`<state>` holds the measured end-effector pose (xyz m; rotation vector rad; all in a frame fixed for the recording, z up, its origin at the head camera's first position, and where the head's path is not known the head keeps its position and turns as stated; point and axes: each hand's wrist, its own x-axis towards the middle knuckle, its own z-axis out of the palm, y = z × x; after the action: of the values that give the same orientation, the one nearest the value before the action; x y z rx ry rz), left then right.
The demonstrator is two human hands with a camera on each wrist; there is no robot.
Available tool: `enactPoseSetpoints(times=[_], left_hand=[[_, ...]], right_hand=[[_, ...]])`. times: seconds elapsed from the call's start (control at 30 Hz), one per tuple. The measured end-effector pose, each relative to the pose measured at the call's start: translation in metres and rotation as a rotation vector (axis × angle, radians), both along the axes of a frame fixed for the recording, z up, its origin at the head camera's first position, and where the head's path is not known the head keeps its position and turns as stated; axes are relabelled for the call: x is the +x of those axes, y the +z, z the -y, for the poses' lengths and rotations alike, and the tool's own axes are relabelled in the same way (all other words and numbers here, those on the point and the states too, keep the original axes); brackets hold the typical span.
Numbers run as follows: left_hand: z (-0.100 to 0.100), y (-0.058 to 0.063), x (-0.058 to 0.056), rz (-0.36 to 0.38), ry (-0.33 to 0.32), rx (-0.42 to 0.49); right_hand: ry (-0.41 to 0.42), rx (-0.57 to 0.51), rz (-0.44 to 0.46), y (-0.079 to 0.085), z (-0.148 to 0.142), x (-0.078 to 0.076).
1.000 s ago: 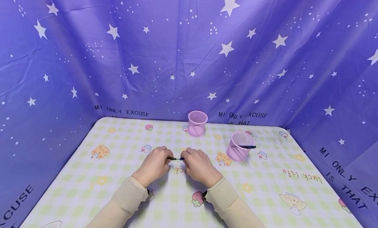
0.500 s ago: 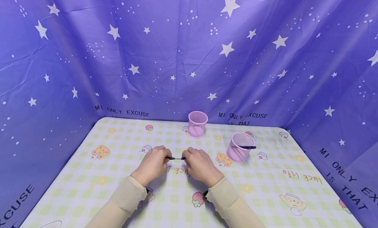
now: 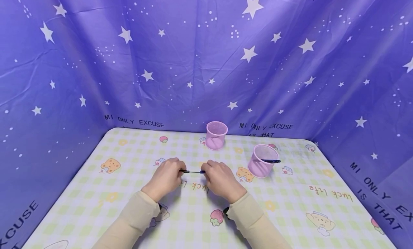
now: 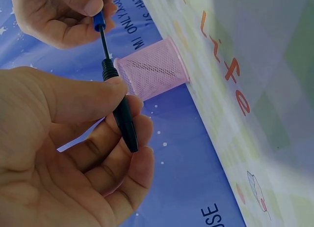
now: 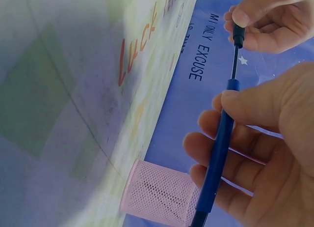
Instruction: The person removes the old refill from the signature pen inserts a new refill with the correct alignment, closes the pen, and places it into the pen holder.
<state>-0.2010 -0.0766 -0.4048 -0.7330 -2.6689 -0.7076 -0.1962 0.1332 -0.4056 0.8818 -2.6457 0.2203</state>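
A pen is parted in the middle, held level between both hands over the table. My left hand (image 3: 166, 177) pinches its black tapered front section (image 4: 126, 126) between thumb and fingers, the ridged end towards the other hand. My right hand (image 3: 222, 179) grips the blue barrel (image 5: 221, 156), thumb on top and fingers beneath. A thin dark refill (image 4: 104, 44) shows in the gap, running from the barrel into the front section. In the right wrist view, a black end (image 5: 198, 219) of the barrel reaches the bottom edge of the frame.
Two pink mesh pen cups stand beyond the hands: one cup (image 3: 215, 142) at the table's back edge, another cup (image 3: 258, 168) nearer on the right. A dark pen (image 3: 270, 161) leans over the nearer cup's rim. A checked cloth (image 3: 290, 202) covers the table; a purple star-print curtain (image 3: 193, 44) surrounds it.
Both hands have drawn slightly apart, the left one leftwards and the right one rightwards. A longer stretch of the refill shows between the two pen parts. The cups have stayed in place.
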Motion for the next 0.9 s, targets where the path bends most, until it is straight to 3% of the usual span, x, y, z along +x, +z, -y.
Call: enactPoseSetpoints(times=[0.2, 0.9], left_hand=[[0.0007, -0.0001, -0.0008, 0.019, 0.006, 0.002], [0.0042, 0.0022, -0.0014, -0.013, 0.022, -0.012]], right_hand=[[-0.005, -0.004, 0.005, -0.0001, -0.0011, -0.0006], [-0.041, 0.005, 0.008, -0.0002, -0.0053, -0.0029]])
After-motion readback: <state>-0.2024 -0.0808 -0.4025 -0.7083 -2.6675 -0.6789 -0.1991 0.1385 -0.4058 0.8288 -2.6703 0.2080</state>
